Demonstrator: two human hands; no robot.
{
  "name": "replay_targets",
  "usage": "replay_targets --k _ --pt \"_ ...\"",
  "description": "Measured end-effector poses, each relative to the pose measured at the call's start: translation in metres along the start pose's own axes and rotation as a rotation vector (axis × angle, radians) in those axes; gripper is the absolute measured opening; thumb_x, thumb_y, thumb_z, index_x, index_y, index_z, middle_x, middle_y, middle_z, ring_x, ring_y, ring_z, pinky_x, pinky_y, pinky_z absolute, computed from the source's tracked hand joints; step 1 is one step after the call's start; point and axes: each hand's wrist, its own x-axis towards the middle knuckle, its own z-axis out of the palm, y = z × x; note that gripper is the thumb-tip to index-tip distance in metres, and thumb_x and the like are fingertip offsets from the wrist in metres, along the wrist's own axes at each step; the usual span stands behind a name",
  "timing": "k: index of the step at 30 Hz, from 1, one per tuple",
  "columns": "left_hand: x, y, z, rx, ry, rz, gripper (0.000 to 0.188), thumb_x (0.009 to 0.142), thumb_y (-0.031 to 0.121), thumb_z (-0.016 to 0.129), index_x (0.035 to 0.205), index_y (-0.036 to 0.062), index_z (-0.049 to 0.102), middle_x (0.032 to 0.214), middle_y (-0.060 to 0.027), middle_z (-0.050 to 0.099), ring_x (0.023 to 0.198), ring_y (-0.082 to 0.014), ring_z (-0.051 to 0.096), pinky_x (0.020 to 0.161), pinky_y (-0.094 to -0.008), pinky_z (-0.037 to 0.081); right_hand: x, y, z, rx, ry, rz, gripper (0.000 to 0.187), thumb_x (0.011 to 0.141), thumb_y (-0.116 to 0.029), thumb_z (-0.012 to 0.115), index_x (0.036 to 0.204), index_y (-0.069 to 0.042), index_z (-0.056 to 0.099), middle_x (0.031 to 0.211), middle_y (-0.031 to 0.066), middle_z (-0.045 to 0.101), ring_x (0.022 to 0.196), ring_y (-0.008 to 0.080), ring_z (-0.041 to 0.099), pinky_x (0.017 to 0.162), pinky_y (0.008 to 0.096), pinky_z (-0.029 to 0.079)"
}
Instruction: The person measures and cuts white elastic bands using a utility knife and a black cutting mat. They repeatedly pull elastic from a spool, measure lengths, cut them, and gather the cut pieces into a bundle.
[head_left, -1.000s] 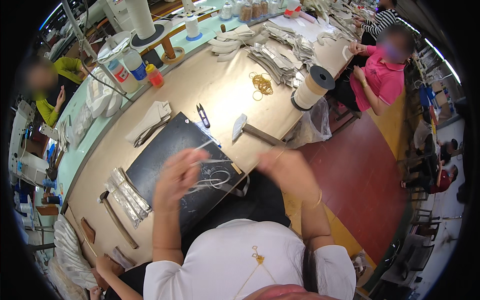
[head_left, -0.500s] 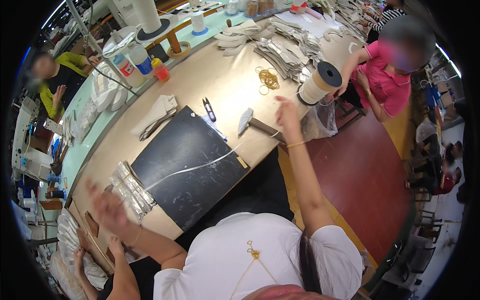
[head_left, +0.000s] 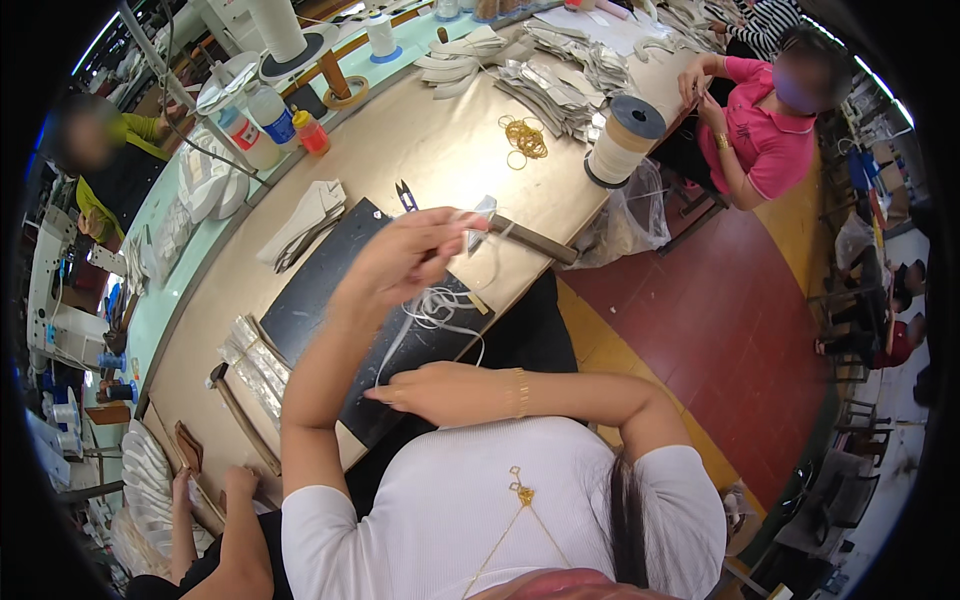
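Note:
My left hand [head_left: 412,258] is raised over the black mat [head_left: 330,270], its thumb and fingers pinched on a narrow white tape near the hammer head. Lower down, my right hand [head_left: 445,392] lies across the mat's front edge, fingertips closed on another stretch of the white tape [head_left: 392,345]. Loose coils of this tape [head_left: 438,308] lie on the mat between the two hands. A hammer [head_left: 535,240] rests beyond the mat's right corner, with blue-handled thread snips [head_left: 405,195] to its left. The spool of pale tape [head_left: 622,145] stands upright at the table's right edge.
Left of the mat are a tied silvery bundle [head_left: 255,365], a second hammer [head_left: 245,415] and stacked pale pieces [head_left: 303,225]. Rubber bands [head_left: 525,140] and grey cut pieces [head_left: 550,95] lie farther off. A co-worker in pink [head_left: 770,130] sits right; another person's arms [head_left: 235,530] show lower left.
My left hand has swung right and my right hand has come back toward my body. The tape, stretched across the mat before, now lies coiled. The spool has gone from tilted to upright.

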Motion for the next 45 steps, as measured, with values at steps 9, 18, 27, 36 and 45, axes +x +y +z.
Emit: replay_targets --k 9,18,27,36,45 --pt "-0.244 -0.021 -0.043 -0.390 -0.074 1.276 0.014 0.091 0.010 0.049 0.093 -0.0017 0.056 0.061 0.0012 0.051 0.039 -0.0001 0.037 0.033 -0.0169 0.025 -0.126 0.155 -0.130 1.285 1.369 0.398 0.031 0.097 -0.016 0.043 0.118 0.006 0.049 0.099 0.0153 0.061 0.085 0.0192 0.062 0.078 0.0293 0.051" --pt "-0.252 -0.031 -0.089 -0.005 0.318 1.053 0.037 0.093 0.003 0.041 0.130 -0.0034 0.039 0.077 0.0009 0.047 0.047 -0.0046 0.034 0.043 -0.0169 0.033 -0.071 0.196 -0.124 0.498 1.327 0.843 0.035 0.099 -0.022 0.033 0.117 -0.005 0.058 0.054 0.0019 0.049 0.042 0.0104 0.043 0.038 0.0239 0.037" --pt "0.046 -0.026 -0.015 -0.029 0.055 -0.302 0.038 0.099 0.028 0.044 0.117 -0.0032 0.054 0.091 -0.0090 0.064 0.072 -0.0123 0.061 0.058 -0.0219 0.048 0.018 -0.001 -0.015 -0.053 0.269 0.168 0.035 0.084 -0.003 0.048 0.118 -0.004 0.056 0.074 0.0187 0.063 0.067 0.0349 0.063 0.060 0.0441 0.050" --pt "-0.038 0.011 -0.024 0.533 0.171 0.232 0.025 0.091 0.010 0.050 0.110 -0.0053 0.055 0.063 0.0056 0.047 0.039 0.0009 0.031 0.035 -0.0154 0.022 -0.072 0.034 -0.043 -0.089 0.282 0.244 0.053 0.085 -0.023 0.061 0.128 0.005 0.044 0.113 0.0220 0.059 0.100 0.0311 0.060 0.085 0.0361 0.049" --pt "-0.249 -0.035 -0.053 -0.137 0.498 0.894 0.018 0.089 0.004 0.050 0.103 -0.0066 0.045 0.060 -0.0051 0.049 0.033 -0.0031 0.031 0.031 -0.0159 0.023 -0.151 0.238 -0.157 1.472 1.589 0.280 0.033 0.098 -0.025 0.044 0.114 0.003 0.050 0.100 0.0124 0.061 0.090 0.0202 0.058 0.079 0.0311 0.048"
